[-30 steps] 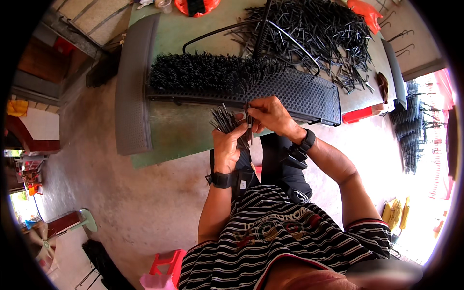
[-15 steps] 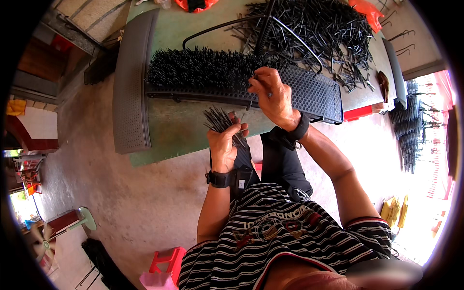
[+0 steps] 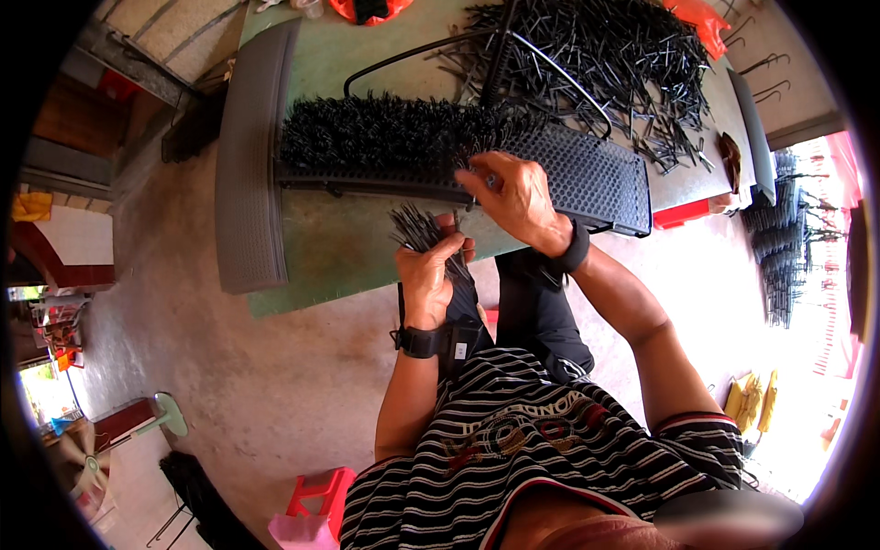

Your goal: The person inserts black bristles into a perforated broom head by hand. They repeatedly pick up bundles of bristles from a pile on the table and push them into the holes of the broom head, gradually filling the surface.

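Observation:
A black perforated panel point(image 3: 596, 174) lies on the green table, its left part and middle thick with upright black bristle tufts point(image 3: 367, 133). Bare holes show toward its right end. In front of it, my left hand point(image 3: 426, 284) is closed around a bunch of thin black plastic strips point(image 3: 417, 225) that fan out beyond the fingers. My right hand point(image 3: 518, 197) is over the panel's front edge, where the bristles end, with thumb and index finger drawn together. Whatever sits between those fingertips is too small and dark to make out. A bent black metal bar frame point(image 3: 403, 57) arches over the panel's back.
Loose black strips point(image 3: 596, 60) lie heaped on the back right of the table point(image 3: 339, 229). A curved grey perforated sheet point(image 3: 252, 165) borders its left end. Orange-red bags point(image 3: 701, 23) are at the far side. A red stool point(image 3: 316, 495) stands on the floor, lower left.
My right hand has come slightly nearer and lower, from the bristle edge toward the panel's front edge and my left hand. The left hand keeps its bunch, nearly still.

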Available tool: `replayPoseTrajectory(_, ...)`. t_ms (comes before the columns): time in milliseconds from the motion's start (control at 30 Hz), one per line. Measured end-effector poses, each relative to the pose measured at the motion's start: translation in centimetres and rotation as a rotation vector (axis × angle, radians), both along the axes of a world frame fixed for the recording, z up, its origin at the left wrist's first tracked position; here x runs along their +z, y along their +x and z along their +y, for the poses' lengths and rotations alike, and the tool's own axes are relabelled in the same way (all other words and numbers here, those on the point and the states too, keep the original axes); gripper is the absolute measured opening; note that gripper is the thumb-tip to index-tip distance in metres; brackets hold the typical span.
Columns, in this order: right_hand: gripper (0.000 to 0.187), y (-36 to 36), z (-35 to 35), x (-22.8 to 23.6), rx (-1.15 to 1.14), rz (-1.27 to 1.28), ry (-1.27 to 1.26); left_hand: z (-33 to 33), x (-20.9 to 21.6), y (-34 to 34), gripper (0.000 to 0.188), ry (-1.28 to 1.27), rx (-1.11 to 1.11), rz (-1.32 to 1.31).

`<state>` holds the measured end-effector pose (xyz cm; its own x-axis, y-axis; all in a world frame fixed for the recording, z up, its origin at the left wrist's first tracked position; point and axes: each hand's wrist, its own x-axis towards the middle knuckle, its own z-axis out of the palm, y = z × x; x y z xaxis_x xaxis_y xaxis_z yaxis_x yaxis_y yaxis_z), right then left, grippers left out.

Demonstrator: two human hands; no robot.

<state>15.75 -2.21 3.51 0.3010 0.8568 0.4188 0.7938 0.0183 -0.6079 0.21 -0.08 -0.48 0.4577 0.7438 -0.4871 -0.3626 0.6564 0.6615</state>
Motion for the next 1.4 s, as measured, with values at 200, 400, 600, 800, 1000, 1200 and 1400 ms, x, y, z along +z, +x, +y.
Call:
replayPoseTrajectory(200, 0.014, 2.5, -1.7, 0.5, -0.082, 0.694, -0.255, -0.8, 1.3, 2.3, 0.032, 0.062, -0.086, -0.044)
replayPoseTrajectory(400, 0.024, 3.3, -0.5, 1.6, -0.176, 0.287, 0.140, -1.2, 0.6, 2.4, 0.025, 0.015, -0.049, -0.070)
replayPoseTrajectory(600, 0.023, 4.4, 0.5, -0.6, -0.134, 0.174, 0.202, -1.0, 0.3, 2.2, 0.017, -0.029, -0.006, -0.061)
replayPoseTrajectory(800, 0.019, 4.3, 0.7, -0.7, -0.147, 0.190, 0.146, -0.9, 0.6, 1.9, 0.017, -0.092, -0.037, 0.004)
replayPoseTrajectory(1000, 0.010, 5.2, 0.9, -1.2, -0.093, -0.307, 0.002, -1.1, 1.0, 2.0, 0.018, -0.096, -0.021, 0.028)
replayPoseTrajectory(1200, 0.014, 3.6, -1.5, 0.5, 0.252, 0.111, -0.262, -1.3, 0.8, 2.9, 0.020, -0.059, -0.004, -0.020)
replayPoseTrajectory(1400, 0.018, 2.7, -3.0, -0.7, 0.053, 0.792, -0.400, -1.8, 0.3, 4.1, 0.017, 0.030, 0.014, -0.044)
